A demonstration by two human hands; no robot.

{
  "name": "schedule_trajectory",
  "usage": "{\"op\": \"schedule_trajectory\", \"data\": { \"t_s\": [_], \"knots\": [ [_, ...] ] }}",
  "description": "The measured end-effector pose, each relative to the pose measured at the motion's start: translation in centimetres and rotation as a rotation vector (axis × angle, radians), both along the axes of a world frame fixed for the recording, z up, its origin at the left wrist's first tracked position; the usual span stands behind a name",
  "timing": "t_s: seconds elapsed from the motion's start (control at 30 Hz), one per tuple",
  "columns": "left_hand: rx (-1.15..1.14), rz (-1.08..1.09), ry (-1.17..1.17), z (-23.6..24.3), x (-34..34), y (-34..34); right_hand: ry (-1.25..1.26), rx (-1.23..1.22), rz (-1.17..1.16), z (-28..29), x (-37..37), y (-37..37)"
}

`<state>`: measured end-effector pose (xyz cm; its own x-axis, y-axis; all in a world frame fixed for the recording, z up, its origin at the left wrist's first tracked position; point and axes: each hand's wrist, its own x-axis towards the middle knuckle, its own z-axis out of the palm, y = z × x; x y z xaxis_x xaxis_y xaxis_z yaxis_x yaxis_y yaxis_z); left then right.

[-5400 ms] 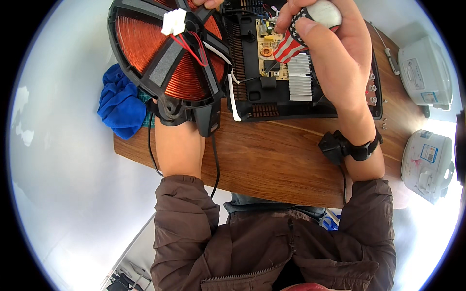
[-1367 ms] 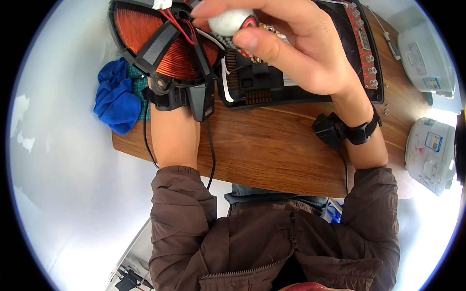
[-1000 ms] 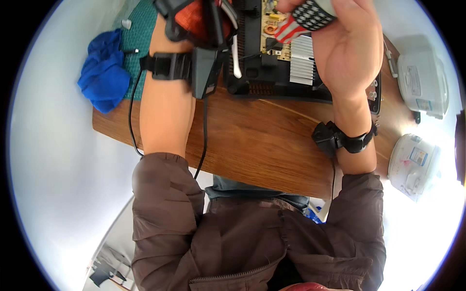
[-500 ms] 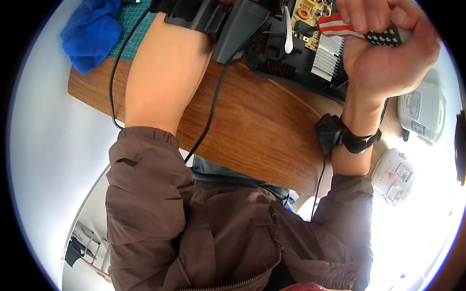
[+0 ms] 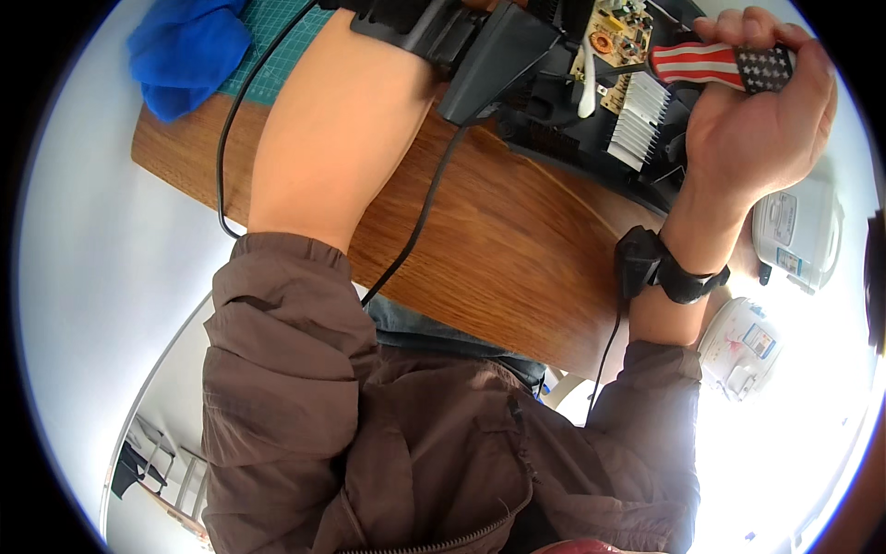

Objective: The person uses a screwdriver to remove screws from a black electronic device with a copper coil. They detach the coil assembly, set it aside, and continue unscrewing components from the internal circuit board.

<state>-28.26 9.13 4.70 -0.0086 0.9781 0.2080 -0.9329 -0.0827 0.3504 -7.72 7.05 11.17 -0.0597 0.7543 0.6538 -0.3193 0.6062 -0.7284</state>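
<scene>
My right hand (image 5: 757,134) is closed around a screwdriver (image 5: 697,65) with a stars-and-stripes handle, held nearly level; its shaft reaches left over the circuit board (image 5: 604,23), close by a white sleeved wire (image 5: 587,88). The board and finned heat sink (image 5: 635,120) sit inside a black appliance housing (image 5: 544,138). My left forearm (image 5: 328,138) rises to the top edge, where a black wrist device (image 5: 489,60) and the frame's edge hide my left fingers.
A blue cloth (image 5: 185,60) lies on a green cutting mat (image 5: 277,55) at the upper left of the wooden table (image 5: 498,249). Two white lidded appliances (image 5: 798,235) stand at the right. Black cables run from both wrist devices over the table's front edge.
My right hand and screwdriver have swung rightward from over the copper coil, the handle now lying flatter. The view has shifted, so the coil has slipped out past the top edge.
</scene>
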Motion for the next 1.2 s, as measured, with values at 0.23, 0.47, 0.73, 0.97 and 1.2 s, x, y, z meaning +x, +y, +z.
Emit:
{"op": "schedule_trajectory", "data": {
  "t_s": [0.23,0.47,0.73,0.97,1.2],
  "knots": [
    [-0.005,-0.005,-0.014,-0.4,-0.2,0.8,-0.516,0.524,-0.559,1.8,-3.8,-5.1],
    [0.004,0.003,-0.048,-1.0,-0.9,0.7,-0.203,0.250,-0.332,1.0,-2.4,-2.4],
    [-0.008,0.017,-0.058,-1.7,-1.6,0.9,-0.261,0.177,-0.053,0.9,-1.5,-1.1],
    [-0.015,0.018,-0.046,-1.7,-1.3,1.1,-0.208,0.064,0.242,1.1,0.9,1.3],
    [-0.019,0.025,-0.030,-1.6,-1.3,1.3,-0.218,0.024,0.554,0.9,1.3,2.1]
  ]
}}
